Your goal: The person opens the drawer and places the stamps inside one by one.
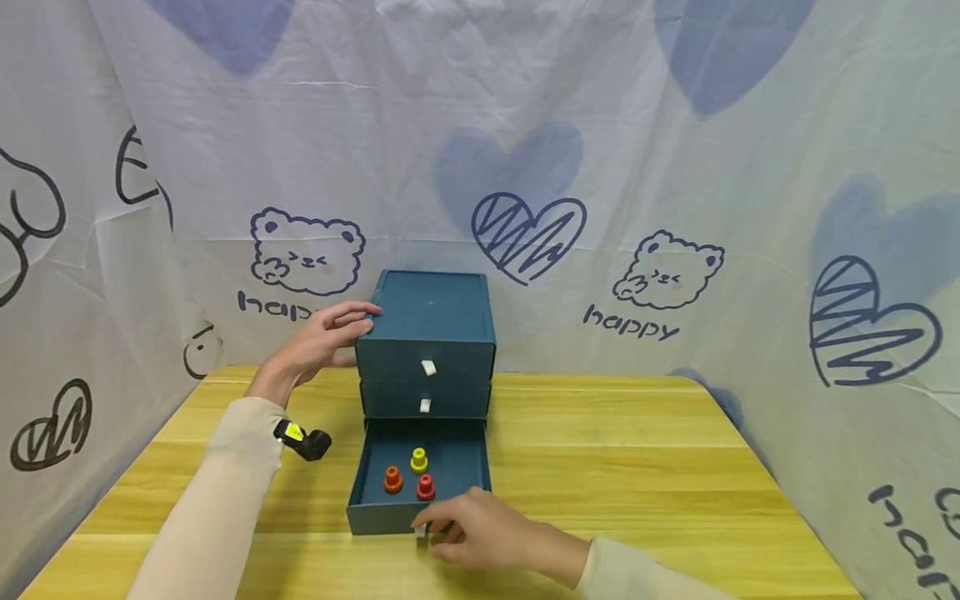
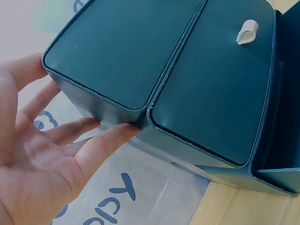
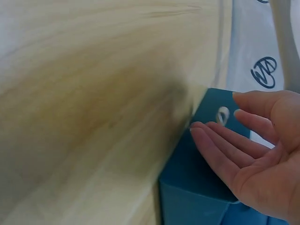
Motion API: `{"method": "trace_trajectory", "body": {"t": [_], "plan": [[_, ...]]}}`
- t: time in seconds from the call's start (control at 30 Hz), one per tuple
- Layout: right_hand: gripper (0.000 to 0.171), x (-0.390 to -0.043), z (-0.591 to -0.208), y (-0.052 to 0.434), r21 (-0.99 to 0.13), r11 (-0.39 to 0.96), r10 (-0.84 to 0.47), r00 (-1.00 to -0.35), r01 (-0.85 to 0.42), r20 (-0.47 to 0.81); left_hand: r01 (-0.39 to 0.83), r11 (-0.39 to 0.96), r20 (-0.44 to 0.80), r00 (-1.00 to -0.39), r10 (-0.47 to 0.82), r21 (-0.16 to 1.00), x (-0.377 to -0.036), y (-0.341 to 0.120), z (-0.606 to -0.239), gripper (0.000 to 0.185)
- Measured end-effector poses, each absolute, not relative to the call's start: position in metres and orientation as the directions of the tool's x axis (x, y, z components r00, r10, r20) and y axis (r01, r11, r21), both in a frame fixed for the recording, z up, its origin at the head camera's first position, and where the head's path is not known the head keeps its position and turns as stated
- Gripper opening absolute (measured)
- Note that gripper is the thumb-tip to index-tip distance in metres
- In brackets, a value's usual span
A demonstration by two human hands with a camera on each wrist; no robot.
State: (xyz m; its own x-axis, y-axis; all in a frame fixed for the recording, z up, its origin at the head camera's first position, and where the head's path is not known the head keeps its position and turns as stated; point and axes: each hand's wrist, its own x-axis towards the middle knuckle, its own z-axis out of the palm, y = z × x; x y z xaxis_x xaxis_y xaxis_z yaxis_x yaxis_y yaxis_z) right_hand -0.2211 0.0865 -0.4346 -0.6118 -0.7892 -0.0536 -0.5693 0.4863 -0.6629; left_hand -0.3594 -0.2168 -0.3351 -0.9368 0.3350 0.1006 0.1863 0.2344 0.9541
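Observation:
A dark teal three-drawer box (image 1: 427, 325) stands at the middle of the table. Its bottom drawer (image 1: 375, 512) is pulled out and holds an orange peg (image 1: 392, 479), a yellow peg (image 1: 418, 460) and a red peg (image 1: 425, 487). My left hand (image 1: 330, 333) rests flat against the box's upper left corner, and in the left wrist view its straight fingers (image 2: 108, 140) touch the box (image 2: 140, 61) at its side edge. My right hand (image 1: 472, 529) lies at the open drawer's front. Its straight fingers (image 3: 220, 140) lie on the drawer front (image 3: 187, 187) beside the white pull tab (image 3: 221, 115).
The wooden table (image 1: 637, 467) stretches to the right of the box. White cloth printed with bears and hearts (image 1: 667, 275) hangs close on the left, back and right. A small black and yellow camera (image 1: 303, 440) sits on my left wrist.

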Motion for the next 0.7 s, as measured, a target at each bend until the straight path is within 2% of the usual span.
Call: {"method": "trace_trajectory", "body": {"t": [0.23, 0.4, 0.7], "plan": [[0.033, -0.22, -0.446, 0.085, -0.672, 0.438, -0.81, -0.586, -0.598, -0.007, 0.19, 0.233, 0.104, -0.936, 0.336, 0.954, -0.36, -0.217, -0.336, 0.055], [0.032, -0.22, -0.449, 0.085, -0.712, 0.419, -0.79, -0.613, -0.564, 0.02, 0.196, 0.236, 0.108, -0.934, 0.34, 0.952, -0.36, -0.217, -0.336, 0.054], [0.024, -0.221, -0.451, 0.081, -0.69, 0.454, -0.723, -0.685, -0.564, 0.084, 0.198, 0.248, 0.106, -0.935, 0.339, 0.948, -0.358, -0.217, -0.336, 0.054]]}}
